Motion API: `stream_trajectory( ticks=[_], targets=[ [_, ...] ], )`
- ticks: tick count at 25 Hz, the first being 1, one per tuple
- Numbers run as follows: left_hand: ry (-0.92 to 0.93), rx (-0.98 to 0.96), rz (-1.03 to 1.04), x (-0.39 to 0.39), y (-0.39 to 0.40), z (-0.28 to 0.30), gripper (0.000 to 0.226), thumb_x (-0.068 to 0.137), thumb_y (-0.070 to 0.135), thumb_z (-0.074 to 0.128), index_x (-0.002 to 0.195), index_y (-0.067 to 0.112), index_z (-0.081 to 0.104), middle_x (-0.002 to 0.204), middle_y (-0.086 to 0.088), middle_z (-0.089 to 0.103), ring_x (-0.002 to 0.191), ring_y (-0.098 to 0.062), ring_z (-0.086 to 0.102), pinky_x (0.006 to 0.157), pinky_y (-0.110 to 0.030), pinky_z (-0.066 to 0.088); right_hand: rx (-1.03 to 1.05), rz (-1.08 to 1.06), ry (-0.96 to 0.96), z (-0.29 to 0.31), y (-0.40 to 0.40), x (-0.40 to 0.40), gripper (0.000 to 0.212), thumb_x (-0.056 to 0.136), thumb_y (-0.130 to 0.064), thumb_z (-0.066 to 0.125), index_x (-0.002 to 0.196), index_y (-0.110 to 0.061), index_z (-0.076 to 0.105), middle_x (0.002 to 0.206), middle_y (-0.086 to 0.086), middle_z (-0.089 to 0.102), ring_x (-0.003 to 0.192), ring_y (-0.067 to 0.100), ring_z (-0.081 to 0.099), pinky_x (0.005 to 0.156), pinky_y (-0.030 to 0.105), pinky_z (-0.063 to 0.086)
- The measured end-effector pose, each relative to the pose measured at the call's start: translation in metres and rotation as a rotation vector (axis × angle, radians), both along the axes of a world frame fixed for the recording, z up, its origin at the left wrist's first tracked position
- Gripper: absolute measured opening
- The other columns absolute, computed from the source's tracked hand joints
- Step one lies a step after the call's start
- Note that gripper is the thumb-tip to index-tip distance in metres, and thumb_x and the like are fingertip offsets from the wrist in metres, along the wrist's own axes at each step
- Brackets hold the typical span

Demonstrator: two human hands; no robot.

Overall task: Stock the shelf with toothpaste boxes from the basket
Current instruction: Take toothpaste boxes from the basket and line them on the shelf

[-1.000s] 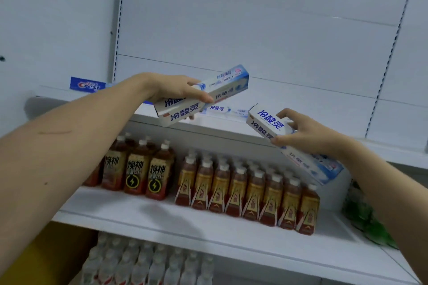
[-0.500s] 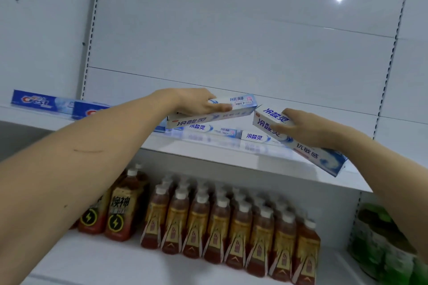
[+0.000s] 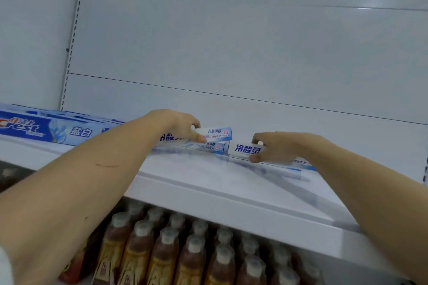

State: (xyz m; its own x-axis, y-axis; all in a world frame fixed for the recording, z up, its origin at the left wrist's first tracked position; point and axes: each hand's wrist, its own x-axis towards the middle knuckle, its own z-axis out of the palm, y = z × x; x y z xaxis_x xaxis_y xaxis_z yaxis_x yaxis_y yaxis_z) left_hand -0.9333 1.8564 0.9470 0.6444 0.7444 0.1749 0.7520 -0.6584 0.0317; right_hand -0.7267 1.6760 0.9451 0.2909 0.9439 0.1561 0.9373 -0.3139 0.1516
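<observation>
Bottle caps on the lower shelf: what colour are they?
The bottle caps are white, in the head view.

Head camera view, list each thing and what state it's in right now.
left hand: grips upper toothpaste box, stacked on lower box
right hand: grips right toothpaste box, set down on shelf
Crest box: lying flat
bottles: upright, capped

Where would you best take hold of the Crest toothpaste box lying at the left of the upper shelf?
Grip the Crest toothpaste box across its narrow height, fingers on top and thumb under the front edge, probably near its right end. Come from the front: it lies flat and lengthwise along the upper shelf, with more boxes behind it, so only the front face is open.
</observation>
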Motion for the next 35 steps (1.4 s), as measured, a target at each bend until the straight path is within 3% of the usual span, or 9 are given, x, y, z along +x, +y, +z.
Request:
stream_trajectory(
  ticks=[6, 14, 21, 24, 28, 31, 35],
  targets=[
    [-0.041, 0.022, 0.020, 0.002, -0.006, -0.006, 0.058, 0.094, 0.053, 0.053, 0.146, 0.032, 0.039, 0.149, 0.001, 0.041, 0.132, -0.024, 0.044, 0.111, -0.042, 0.034, 0.013, 0.077, -0.052, -0.003, 0.025, 0.009, 0.051, 0.093, -0.046, 0.057, 0.137, -0.026, 0.041, 0.128, 0.001, 0.050, 0.108, 0.024, 0.055, 0.097, 0.041, 0.045],
    [-0.262, 0.012, 0.030, -0.022, -0.031, -0.009, 0.055, 0.096, 0.055, 0.046, 0.144, 0.031, 0.040, 0.148, -0.001, 0.044, 0.129, -0.023, 0.046, 0.109, -0.039, 0.035, 0.190, 0.112, -0.100, 0.011, 0.013, 0.008, 0.040, 0.097, -0.043, 0.050, 0.131, -0.021, 0.049, 0.130, 0.004, 0.050, 0.110, 0.026, 0.053, 0.093, 0.039, 0.045],
    [-0.437, -0.068, -0.079, -0.053, -0.092, -0.005, 0.053, 0.099, 0.054, 0.040, 0.144, 0.026, 0.043, 0.148, -0.004, 0.045, 0.128, -0.025, 0.049, 0.109, -0.037, 0.034, 0.349, 0.101, 0.058, 0.007, -0.044, -0.027, 0.040, 0.096, -0.046, 0.048, 0.128, -0.022, 0.052, 0.130, 0.003, 0.053, 0.110, 0.024, 0.052, 0.098, 0.041, 0.044],
    [-0.625, -0.129, -0.189, -0.081, -0.122, -0.020, 0.048, 0.100, 0.052, 0.038, 0.139, 0.026, 0.048, 0.148, 0.000, 0.046, 0.130, -0.020, 0.047, 0.107, -0.033, 0.035, 0.400, 0.091, 0.221, -0.006, -0.086, -0.060, 0.041, 0.096, -0.047, 0.049, 0.127, -0.021, 0.053, 0.128, 0.003, 0.056, 0.106, 0.021, 0.053, 0.094, 0.037, 0.043],
    [-0.851, -0.158, -0.374, -0.123, -0.180, -0.063, 0.042, 0.104, 0.042, 0.037, 0.138, 0.023, 0.051, 0.144, 0.007, 0.050, 0.133, -0.010, 0.043, 0.101, -0.019, 0.029, 0.625, 0.236, 0.674, -0.042, -0.146, -0.141, 0.037, 0.098, -0.043, 0.049, 0.124, -0.018, 0.057, 0.118, -0.002, 0.058, 0.107, 0.016, 0.054, 0.089, 0.030, 0.039],
    [-1.018, -0.268, -0.479, -0.155, -0.221, -0.115, 0.038, 0.103, 0.045, 0.037, 0.134, 0.029, 0.053, 0.144, 0.006, 0.051, 0.135, -0.009, 0.041, 0.110, -0.024, 0.029, 0.833, 0.347, 0.853, -0.084, -0.178, -0.210, 0.025, 0.100, -0.035, 0.049, 0.118, -0.022, 0.059, 0.119, -0.008, 0.060, 0.110, 0.008, 0.054, 0.091, 0.024, 0.039],
    [-1.051, -0.462, -0.460, -0.202, -0.255, -0.188, 0.046, 0.105, 0.043, 0.027, 0.142, 0.023, 0.047, 0.147, 0.005, 0.048, 0.137, -0.005, 0.037, 0.113, -0.023, 0.024, 0.882, 0.378, 1.124, -0.162, -0.195, -0.265, 0.025, 0.101, -0.037, 0.044, 0.117, -0.031, 0.062, 0.122, -0.013, 0.064, 0.118, 0.004, 0.056, 0.107, 0.037, 0.042]
  ],
)
